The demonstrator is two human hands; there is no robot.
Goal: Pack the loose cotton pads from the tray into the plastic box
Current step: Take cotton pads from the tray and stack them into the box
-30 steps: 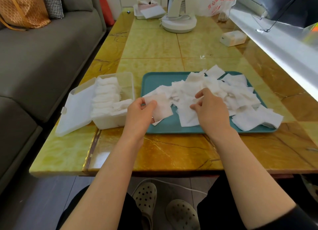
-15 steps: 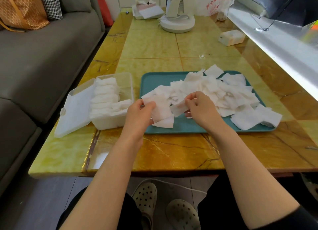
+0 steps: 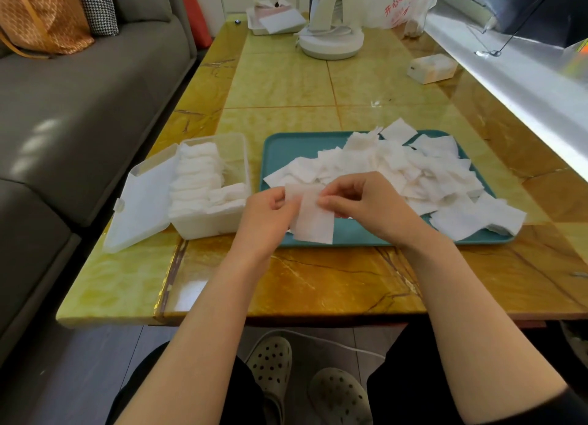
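Pinching a white cotton pad (image 3: 313,224) with the left hand (image 3: 267,214), thumb and curled fingers (image 3: 280,203) clamping its left edge. Gripping the same pad's upper right edge with the right hand (image 3: 366,205), its fingers (image 3: 337,199) curled in and pressing against the thumb. Holding it hanging upright just above the near left part of the teal tray (image 3: 286,147), apparently touching neither the tray nor the worktop (image 3: 318,281). Not telling whether one pad or several layered together.

Facing a loose heap of cotton pads (image 3: 397,170) covering the middle and right of the tray, some hanging over the near right rim.

Sitting with the clear plastic box (image 3: 206,225) just left of the tray, its lid (image 3: 143,208) lying open to the left, packed pads (image 3: 197,182) filling its left side and near end, the far right part showing bare.

Looking past a white fan base (image 3: 331,42), a small white carton (image 3: 432,68) and a printed plastic bag (image 3: 404,4) at the worktop's far end, with a grey sofa (image 3: 79,106) running along the left.
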